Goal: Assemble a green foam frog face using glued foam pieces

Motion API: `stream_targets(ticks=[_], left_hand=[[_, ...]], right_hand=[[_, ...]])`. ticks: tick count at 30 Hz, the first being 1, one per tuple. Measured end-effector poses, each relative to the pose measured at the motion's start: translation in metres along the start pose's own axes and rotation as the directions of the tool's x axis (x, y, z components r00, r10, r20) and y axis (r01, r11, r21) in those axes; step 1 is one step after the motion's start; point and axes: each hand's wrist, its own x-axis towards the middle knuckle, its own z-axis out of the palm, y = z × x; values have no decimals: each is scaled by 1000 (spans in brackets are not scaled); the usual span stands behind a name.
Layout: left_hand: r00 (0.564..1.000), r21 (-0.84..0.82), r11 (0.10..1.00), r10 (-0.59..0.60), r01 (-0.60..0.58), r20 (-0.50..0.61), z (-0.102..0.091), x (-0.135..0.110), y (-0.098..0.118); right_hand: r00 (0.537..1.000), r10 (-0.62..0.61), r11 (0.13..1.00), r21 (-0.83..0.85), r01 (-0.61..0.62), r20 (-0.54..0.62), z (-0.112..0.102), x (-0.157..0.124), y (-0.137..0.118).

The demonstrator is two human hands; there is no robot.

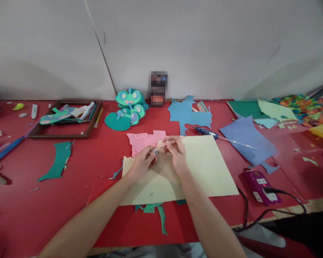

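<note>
Both hands meet over a large cream sheet (204, 168) in the middle of the table. Between their fingertips is a small pale strip (162, 144), perhaps cut from paper or craft foam. My left hand (144, 162) is closed, its thumb and fingers pinching the strip's left end. From the other side, my right hand (178, 154) pinches the strip's right end. Just behind the hands lies a pink sheet (140, 143) with ragged edges, partly beneath the cream one. Green scraps (163, 218) poke out at the cream sheet's front edge.
Stacked green face-like cutouts (129, 98) lie near the wall beside a phone-like pixelated object (158, 89). Left stands a brown frame (61, 136) with pens. A blue hot-glue-gun-like pen (207, 132) rests behind the cream sheet. Front right are a purple power strip (261, 186) and black cable (277, 212).
</note>
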Motion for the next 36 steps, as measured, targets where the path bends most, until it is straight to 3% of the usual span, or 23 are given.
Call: stream_targets(ticks=[16, 36], left_hand=[[1000, 13, 1000, -6, 6, 23, -2, -1, -4], [998, 48, 999, -7, 4, 60, -4, -2, -8]], right_hand=[[994, 13, 1000, -2, -13, 104, 0, -1, -4], [971, -91, 982, -143, 125, 222, -1, -3, -7]])
